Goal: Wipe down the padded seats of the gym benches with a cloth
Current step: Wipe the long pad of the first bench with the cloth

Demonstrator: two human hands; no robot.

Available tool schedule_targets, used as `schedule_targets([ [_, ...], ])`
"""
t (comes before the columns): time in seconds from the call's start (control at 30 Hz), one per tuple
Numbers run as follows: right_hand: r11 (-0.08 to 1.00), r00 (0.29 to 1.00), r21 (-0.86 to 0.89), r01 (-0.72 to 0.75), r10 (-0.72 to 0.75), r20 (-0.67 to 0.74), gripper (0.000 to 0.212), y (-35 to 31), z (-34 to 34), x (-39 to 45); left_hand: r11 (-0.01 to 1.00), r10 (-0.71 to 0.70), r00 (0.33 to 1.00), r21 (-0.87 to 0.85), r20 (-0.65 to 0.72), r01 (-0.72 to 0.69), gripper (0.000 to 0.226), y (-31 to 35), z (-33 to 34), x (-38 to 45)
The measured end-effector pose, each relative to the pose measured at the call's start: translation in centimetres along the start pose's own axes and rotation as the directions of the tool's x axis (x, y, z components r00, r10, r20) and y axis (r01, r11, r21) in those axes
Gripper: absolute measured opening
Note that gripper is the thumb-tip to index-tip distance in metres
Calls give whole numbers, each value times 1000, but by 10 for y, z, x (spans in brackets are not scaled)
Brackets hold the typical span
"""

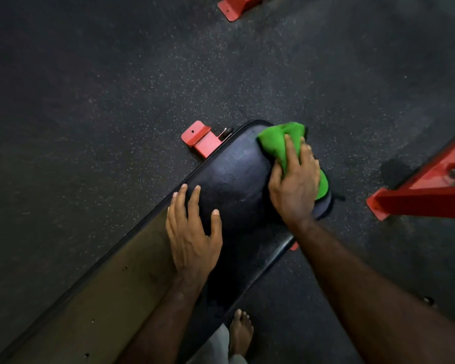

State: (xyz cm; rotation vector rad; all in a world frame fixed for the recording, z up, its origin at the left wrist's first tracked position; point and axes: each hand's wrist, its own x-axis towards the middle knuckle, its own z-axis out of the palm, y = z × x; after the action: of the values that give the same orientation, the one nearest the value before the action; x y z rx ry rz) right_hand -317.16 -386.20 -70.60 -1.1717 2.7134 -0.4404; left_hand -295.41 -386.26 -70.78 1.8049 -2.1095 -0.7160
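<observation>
Right hand (294, 182) is on the green cloth (284, 143), fingers curled over the bunched fabric, pressing it onto the far rounded end of the black padded seat (234, 177). Left hand (192, 232) lies flat on the surface beside it, fingers spread and relaxed. A red frame foot (199, 140) pokes out beneath the seat, possibly with a small wheel; it's dim there. Speckled dark floor (116, 88) all around.

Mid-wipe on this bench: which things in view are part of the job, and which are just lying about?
In the job:
- green cloth, pressed down by the right hand
- black padded seat
- left hand, resting flat on the seat

Just about:
- red bench foot with its small wheel
- red frame at right
- red bracket at top
- speckled floor
</observation>
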Motion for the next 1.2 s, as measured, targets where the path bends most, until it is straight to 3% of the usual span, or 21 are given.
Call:
schedule_targets([
  [0.03,998,998,-12,-61,61,-19,69,-15,4,-4,1000,-8,1000,18,-2,8,60,0,1,-1],
  [0.07,998,999,-51,34,-34,8,70,-27,8,-9,1000,-7,1000,25,-11,7,59,1,3,-1],
  [0.13,890,884,-55,453,-440,157,71,-24,11,-18,1000,2,1000,24,-30,-1,59,-1,3,-1],
  [0.2,796,779,-16,606,-589,215,72,-5,2,2,1000,5,1000,20,-29,-5,58,0,2,-1],
  [0.23,839,827,-25,543,-530,185,72,0,1,11,1000,-1,1000,21,-25,2,58,0,2,-1],
  [0.3,985,983,-28,171,-169,68,71,-9,5,12,999,-16,1000,28,-18,17,58,2,3,-2],
  [0.33,998,998,-28,52,-51,23,71,-23,8,8,999,-17,1000,28,-20,17,57,2,3,-2],
  [0.4,977,977,-63,205,-202,63,71,-41,14,0,1000,-8,999,22,-35,9,57,1,3,-1],
  [0.47,832,819,-35,554,-537,202,72,-30,9,7,1000,-6,999,16,-41,7,56,1,2,-1],
  [0.5,790,771,-9,613,-596,225,73,-18,3,21,1000,-15,999,7,-43,15,56,3,2,0],
  [0.53,815,799,-5,579,-566,202,73,-9,1,33,999,-38,998,-11,-47,38,55,5,1,1],
  [0.6,976,974,17,217,-218,56,69,-7,5,40,993,-106,993,-53,-58,103,56,11,-1,10],
  [0.67,1000,999,3,15,-15,-34,67,-28,12,33,991,-117,991,-77,-62,112,58,17,1,22],
  [0.73,951,951,-55,306,-302,64,68,-32,13,24,998,-58,997,-39,-50,56,60,19,5,28],
  [0.8,817,807,-31,576,-563,178,69,-16,4,38,999,-26,999,19,-46,27,61,19,9,30],
  [0.83,821,807,4,570,-561,184,68,-9,2,51,999,-30,998,37,-50,32,60,19,11,29],
  [0.9,959,954,53,277,-281,104,64,-9,4,67,998,-38,998,41,-50,40,59,19,12,27],
  [0.97,997,997,24,73,-73,10,62,-32,10,58,999,-46,997,27,-63,48,58,19,12,27],
  [1.03,944,942,-39,328,-324,89,65,-49,15,34,999,-43,996,-3,-79,43,57,17,12,28],
  [1.13,677,647,9,736,-707,284,69,-35,6,21,997,-20,996,-70,-83,14,55,14,9,29],
  [1.2,771,747,10,637,-620,241,70,-30,6,29,997,-27,997,-72,-77,22,55,9,5,25],
])
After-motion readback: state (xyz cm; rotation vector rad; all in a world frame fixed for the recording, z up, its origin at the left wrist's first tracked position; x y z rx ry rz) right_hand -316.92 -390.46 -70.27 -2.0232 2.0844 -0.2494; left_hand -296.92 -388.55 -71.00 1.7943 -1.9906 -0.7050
